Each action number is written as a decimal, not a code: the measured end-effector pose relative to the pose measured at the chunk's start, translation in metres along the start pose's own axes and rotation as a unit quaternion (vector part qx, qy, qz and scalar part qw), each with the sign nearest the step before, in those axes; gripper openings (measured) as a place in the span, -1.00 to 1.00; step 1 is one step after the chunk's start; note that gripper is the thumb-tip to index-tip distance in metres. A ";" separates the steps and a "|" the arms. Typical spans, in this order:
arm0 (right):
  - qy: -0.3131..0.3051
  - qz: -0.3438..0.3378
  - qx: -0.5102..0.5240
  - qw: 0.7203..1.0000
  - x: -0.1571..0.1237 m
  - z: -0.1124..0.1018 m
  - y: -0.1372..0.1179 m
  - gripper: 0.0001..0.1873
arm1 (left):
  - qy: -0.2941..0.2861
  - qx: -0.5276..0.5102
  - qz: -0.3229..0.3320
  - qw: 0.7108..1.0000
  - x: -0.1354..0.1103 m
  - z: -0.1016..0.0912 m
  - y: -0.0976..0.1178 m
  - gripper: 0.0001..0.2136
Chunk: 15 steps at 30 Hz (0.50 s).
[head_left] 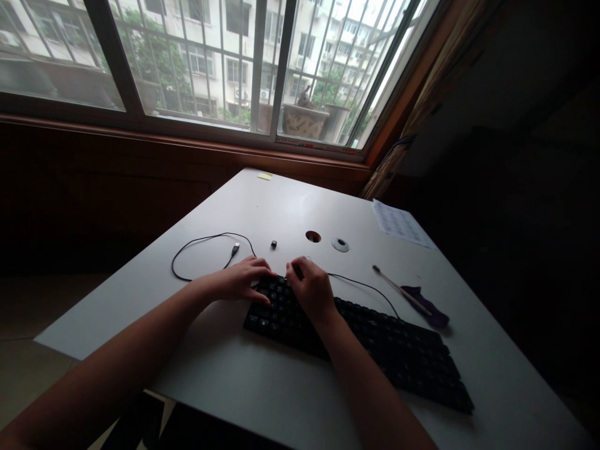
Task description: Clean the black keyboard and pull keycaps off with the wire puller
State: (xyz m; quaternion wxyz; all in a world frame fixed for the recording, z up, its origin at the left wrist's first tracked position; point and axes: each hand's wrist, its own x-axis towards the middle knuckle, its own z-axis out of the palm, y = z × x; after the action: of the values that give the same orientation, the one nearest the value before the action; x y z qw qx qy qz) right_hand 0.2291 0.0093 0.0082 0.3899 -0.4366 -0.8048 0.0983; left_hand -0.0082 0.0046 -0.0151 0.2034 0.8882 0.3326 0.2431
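Steady the keyboard point(398, 353) at far left with the left hand point(244, 279), fingers apart; work gently with the curled right hand point(311, 287). Cannot tell its grip.

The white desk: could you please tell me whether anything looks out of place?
Yes: a round grey cover lies beside, not over, the open hole, and a small black keycap-like piece lies off the black keyboard.

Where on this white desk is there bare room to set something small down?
Bare white desk lies between the yellow note, paper sheet and round hole. Another patch sits nearest the body, between the forearms, in front of the keyboard. It's crowded around the keyboard's left end: left hand, right hand and black cable.
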 end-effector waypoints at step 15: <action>-0.062 0.119 0.104 0.986 0.003 -0.011 0.006 -0.78 | 0.002 0.001 0.000 1.000 0.000 -0.001 0.003 -0.43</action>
State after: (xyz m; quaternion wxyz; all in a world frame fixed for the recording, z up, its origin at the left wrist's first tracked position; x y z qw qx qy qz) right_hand 0.2399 0.0137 0.0144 0.3681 -0.4793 -0.7553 0.2538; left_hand -0.0072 0.0031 -0.0125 0.2021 0.8880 0.3332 0.2443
